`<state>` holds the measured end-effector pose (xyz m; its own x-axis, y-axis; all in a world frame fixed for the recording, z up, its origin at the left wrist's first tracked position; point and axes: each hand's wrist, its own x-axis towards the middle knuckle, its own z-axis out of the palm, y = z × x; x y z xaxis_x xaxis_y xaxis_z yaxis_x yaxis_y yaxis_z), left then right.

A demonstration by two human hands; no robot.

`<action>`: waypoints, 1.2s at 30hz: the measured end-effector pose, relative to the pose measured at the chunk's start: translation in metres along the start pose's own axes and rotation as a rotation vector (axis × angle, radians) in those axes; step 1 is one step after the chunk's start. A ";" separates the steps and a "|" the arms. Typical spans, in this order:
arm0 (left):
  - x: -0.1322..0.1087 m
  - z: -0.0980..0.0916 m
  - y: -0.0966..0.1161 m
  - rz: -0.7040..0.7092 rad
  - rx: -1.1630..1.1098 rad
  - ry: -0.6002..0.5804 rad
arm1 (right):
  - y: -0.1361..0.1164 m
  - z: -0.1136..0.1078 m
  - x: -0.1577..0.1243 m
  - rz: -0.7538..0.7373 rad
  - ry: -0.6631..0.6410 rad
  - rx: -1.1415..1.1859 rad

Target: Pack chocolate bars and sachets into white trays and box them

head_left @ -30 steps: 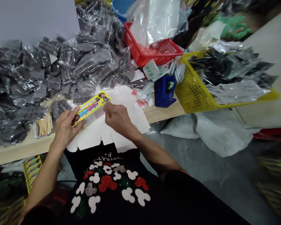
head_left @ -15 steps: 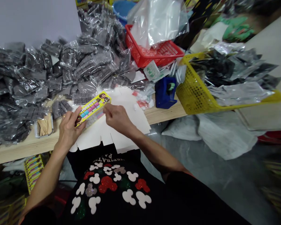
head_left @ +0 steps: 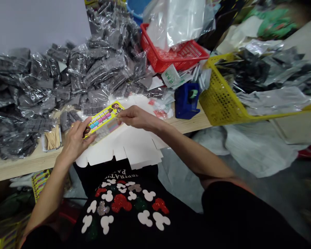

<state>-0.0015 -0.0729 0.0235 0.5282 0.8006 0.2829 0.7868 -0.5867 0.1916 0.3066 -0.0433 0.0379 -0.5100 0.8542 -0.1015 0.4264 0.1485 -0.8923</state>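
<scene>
A long yellow printed packet (head_left: 103, 119) with a clear part below it is held over flat white die-cut card sheets (head_left: 129, 147) at the bench's front edge. My left hand (head_left: 76, 138) grips the packet's near left end, fingers closed on it. My right hand (head_left: 134, 117) pinches the packet's far right end with fingers pressed together. A small clear tray of wooden sticks (head_left: 51, 139) lies just left of my left hand.
A big heap of grey parts in clear bags (head_left: 54, 79) covers the bench's left and back. A blue tape dispenser (head_left: 187, 100), a red basket (head_left: 176, 55) and a yellow basket (head_left: 223, 103) of bags stand to the right. More yellow packets (head_left: 40, 181) lie under the bench.
My right hand has slid a little up and right along the packet's far end, and its arm has stretched out. The left hand keeps its grip; the view shifted slightly.
</scene>
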 end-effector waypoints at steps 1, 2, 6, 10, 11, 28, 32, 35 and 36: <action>0.003 -0.005 0.004 -0.007 0.033 -0.034 | -0.005 0.001 -0.002 0.012 0.017 -0.085; 0.007 -0.010 0.009 -0.021 0.074 -0.057 | -0.011 0.003 -0.004 0.029 0.035 -0.201; 0.029 -0.012 0.037 -0.084 0.137 -0.034 | -0.039 0.017 -0.016 0.131 0.081 -0.728; 0.047 0.000 0.045 -0.085 -0.050 0.034 | -0.054 0.011 -0.017 0.104 0.042 -0.948; 0.050 0.002 0.044 -0.093 -0.106 0.059 | -0.054 0.006 -0.015 0.068 0.012 -0.967; 0.050 0.008 0.043 -0.097 -0.142 0.038 | -0.034 0.031 -0.011 0.202 0.206 -0.512; 0.047 0.009 0.045 -0.043 -0.067 -0.046 | -0.038 0.062 -0.012 0.276 0.271 -0.377; 0.046 0.013 0.048 -0.075 -0.015 -0.022 | -0.043 0.081 -0.008 0.342 0.300 -0.401; 0.046 0.015 0.048 -0.081 -0.001 -0.006 | -0.045 0.085 -0.007 0.356 0.306 -0.429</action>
<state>0.0654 -0.0620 0.0317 0.4645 0.8462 0.2611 0.8268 -0.5200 0.2146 0.2274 -0.0978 0.0419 -0.0726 0.9823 -0.1727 0.8243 -0.0384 -0.5648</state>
